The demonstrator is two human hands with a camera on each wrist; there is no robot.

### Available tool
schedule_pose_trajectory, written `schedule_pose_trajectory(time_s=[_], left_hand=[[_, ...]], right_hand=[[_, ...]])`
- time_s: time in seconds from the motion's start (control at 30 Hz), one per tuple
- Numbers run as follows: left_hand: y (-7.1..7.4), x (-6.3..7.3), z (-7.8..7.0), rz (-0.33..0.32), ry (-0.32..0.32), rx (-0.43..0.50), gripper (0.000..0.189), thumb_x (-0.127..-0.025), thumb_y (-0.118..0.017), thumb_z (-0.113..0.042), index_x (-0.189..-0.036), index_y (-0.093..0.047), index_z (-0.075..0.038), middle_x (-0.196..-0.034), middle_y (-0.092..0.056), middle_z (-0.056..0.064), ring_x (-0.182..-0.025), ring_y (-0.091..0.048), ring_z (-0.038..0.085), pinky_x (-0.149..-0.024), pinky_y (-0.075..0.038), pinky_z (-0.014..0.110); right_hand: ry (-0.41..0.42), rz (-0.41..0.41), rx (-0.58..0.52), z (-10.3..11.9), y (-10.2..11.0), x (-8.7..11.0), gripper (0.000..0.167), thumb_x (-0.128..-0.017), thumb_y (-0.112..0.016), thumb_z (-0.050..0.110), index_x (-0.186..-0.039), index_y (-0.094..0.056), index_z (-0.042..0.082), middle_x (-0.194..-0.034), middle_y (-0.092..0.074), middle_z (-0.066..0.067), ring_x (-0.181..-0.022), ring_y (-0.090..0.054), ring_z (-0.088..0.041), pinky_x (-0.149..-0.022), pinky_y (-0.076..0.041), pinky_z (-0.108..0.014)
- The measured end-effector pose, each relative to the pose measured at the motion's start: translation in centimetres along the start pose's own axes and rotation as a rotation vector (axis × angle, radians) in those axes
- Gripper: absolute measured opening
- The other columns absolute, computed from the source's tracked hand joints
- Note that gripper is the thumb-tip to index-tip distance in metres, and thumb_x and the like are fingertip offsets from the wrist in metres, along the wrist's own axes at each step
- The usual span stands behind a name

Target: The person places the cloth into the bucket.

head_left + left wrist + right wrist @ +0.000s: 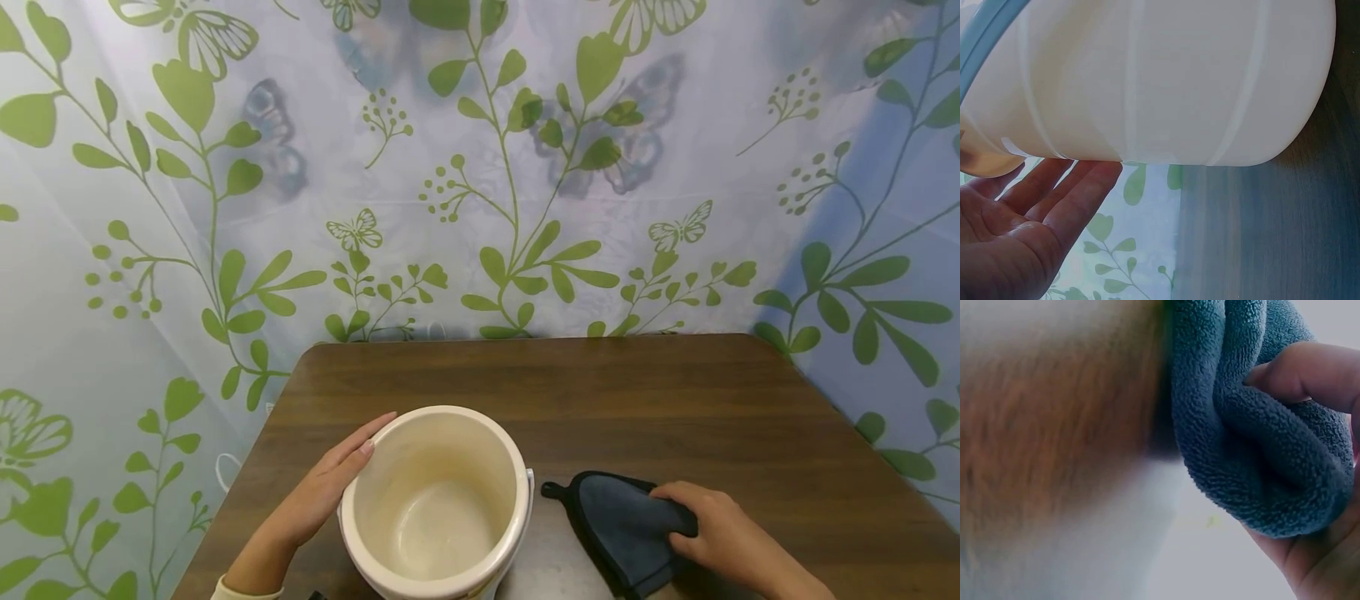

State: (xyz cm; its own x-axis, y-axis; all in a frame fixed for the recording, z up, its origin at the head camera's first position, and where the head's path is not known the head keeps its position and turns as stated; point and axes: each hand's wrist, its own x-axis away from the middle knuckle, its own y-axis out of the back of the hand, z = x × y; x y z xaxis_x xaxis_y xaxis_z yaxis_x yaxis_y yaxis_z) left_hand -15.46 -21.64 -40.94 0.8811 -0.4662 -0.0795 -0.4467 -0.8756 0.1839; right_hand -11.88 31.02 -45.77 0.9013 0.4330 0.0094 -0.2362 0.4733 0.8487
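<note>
A cream plastic bucket (442,575) stands upright at the table's near side, its open mouth showing a bare inside. My left hand (322,492) rests against its left side near the rim, thumb at the top edge. From the left wrist, the left hand's fingers (1085,197) look nearly straight along the bucket's ribbed wall (1179,81). To the right of the bucket, my right hand (720,533) grips a folded blue-grey terry cloth (622,525) with black edging and a small loop. Up close, the right thumb presses into the fluffy folds of the cloth (1260,444).
The brown wooden table (555,392) has rounded far corners. Behind it and along both sides hangs a white curtain (405,183) with green leaves and butterflies. The bucket's pale handle (985,37) lies down against its outer wall.
</note>
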Motion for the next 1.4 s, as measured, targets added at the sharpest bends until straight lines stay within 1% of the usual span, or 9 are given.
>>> schedule_pose_trajectory(time_s=[0.17, 0.3, 0.63, 0.83, 0.97, 1.03, 1.13, 1.3, 1.4], left_hand=[[0.0, -0.1, 0.0, 0.0, 0.001, 0.009, 0.052, -0.113, -0.035, -0.026, -0.16, -0.029, -0.006, -0.16, -0.033, 0.015, -0.129, -0.052, 0.011, -0.097, -0.048, 0.027], [0.0, -0.1, 0.1, 0.002, -0.004, 0.014, 0.051, -0.113, -0.035, -0.026, -0.16, -0.029, -0.007, -0.16, -0.034, 0.015, -0.129, -0.052, 0.013, -0.097, -0.048, 0.028], [0.1, -0.1, 0.3, 0.008, -0.007, 0.015, 0.051, -0.113, -0.035, -0.026, -0.16, -0.029, -0.006, -0.16, -0.033, 0.016, -0.129, -0.052, 0.011, -0.097, -0.048, 0.027], [0.1, -0.1, 0.2, 0.008, -0.013, 0.011, 0.051, -0.113, -0.034, -0.025, -0.16, -0.028, -0.005, -0.16, -0.033, 0.016, -0.13, -0.051, 0.011, -0.097, -0.047, 0.026], [0.1, -0.1, 0.2, 0.006, -0.015, 0.012, 0.051, -0.113, -0.034, -0.025, -0.16, -0.029, -0.006, -0.16, -0.033, 0.016, -0.13, -0.051, 0.01, -0.098, -0.047, 0.026], [0.1, -0.1, 0.2, 0.006, -0.015, 0.015, 0.051, -0.113, -0.034, -0.025, -0.16, -0.03, -0.006, -0.16, -0.033, 0.016, -0.13, -0.051, 0.01, -0.098, -0.047, 0.026], [0.1, -0.1, 0.2, 0.008, -0.017, 0.017, 0.051, -0.113, -0.034, -0.025, -0.16, -0.03, -0.006, -0.16, -0.033, 0.016, -0.13, -0.051, 0.011, -0.098, -0.047, 0.027], [0.1, -0.1, 0.2, 0.009, -0.017, 0.014, 0.051, -0.113, -0.034, -0.025, -0.16, -0.029, -0.006, -0.161, -0.031, 0.015, -0.131, -0.05, 0.01, -0.098, -0.047, 0.026], [0.1, -0.2, 0.3, 0.009, -0.016, 0.013, 0.051, -0.113, -0.034, -0.025, -0.16, -0.03, -0.007, -0.161, -0.031, 0.015, -0.131, -0.049, 0.009, -0.099, -0.046, 0.026]], right_hand=[[0.017, -0.064, 0.038, 0.1, 0.2, 0.1, 0.048, -0.079, -0.087, 0.015, -0.121, -0.066, 0.009, -0.119, -0.069, -0.009, -0.097, -0.069, -0.027, -0.073, -0.056, -0.038], [0.007, -0.091, 0.043, 0.1, 0.3, 0.1, 0.048, -0.078, -0.087, 0.014, -0.121, -0.067, 0.011, -0.118, -0.069, -0.007, -0.097, -0.069, -0.027, -0.073, -0.056, -0.037], [-0.012, -0.086, 0.021, 0.3, 1.0, 0.1, 0.049, -0.079, -0.087, 0.016, -0.123, -0.066, 0.011, -0.119, -0.068, -0.007, -0.096, -0.069, -0.025, -0.072, -0.056, -0.035], [-0.016, -0.098, 0.011, 0.6, 1.5, -0.1, 0.049, -0.079, -0.087, 0.014, -0.123, -0.066, 0.011, -0.119, -0.068, -0.008, -0.097, -0.069, -0.028, -0.073, -0.056, -0.037], [-0.01, -0.105, 0.006, 0.7, 1.7, -0.1, 0.049, -0.08, -0.087, 0.015, -0.124, -0.066, 0.011, -0.12, -0.068, -0.007, -0.097, -0.069, -0.026, -0.072, -0.056, -0.034], [-0.005, -0.115, 0.014, 0.7, 1.7, -0.2, 0.048, -0.08, -0.087, 0.015, -0.124, -0.066, 0.011, -0.119, -0.069, -0.007, -0.098, -0.069, -0.024, -0.072, -0.056, -0.032], [0.012, -0.136, 0.028, 0.8, 1.9, -0.3, 0.048, -0.08, -0.087, 0.014, -0.123, -0.067, 0.011, -0.119, -0.069, -0.007, -0.097, -0.069, -0.023, -0.072, -0.056, -0.032], [0.017, -0.167, 0.05, 1.0, 2.2, -0.3, 0.049, -0.078, -0.088, 0.013, -0.122, -0.068, 0.013, -0.119, -0.069, -0.006, -0.097, -0.069, -0.023, -0.072, -0.056, -0.032], [0.026, -0.183, 0.053, 1.0, 2.2, -0.3, 0.048, -0.078, -0.088, 0.012, -0.122, -0.068, 0.013, -0.118, -0.07, -0.006, -0.096, -0.069, -0.02, -0.071, -0.056, -0.031]])
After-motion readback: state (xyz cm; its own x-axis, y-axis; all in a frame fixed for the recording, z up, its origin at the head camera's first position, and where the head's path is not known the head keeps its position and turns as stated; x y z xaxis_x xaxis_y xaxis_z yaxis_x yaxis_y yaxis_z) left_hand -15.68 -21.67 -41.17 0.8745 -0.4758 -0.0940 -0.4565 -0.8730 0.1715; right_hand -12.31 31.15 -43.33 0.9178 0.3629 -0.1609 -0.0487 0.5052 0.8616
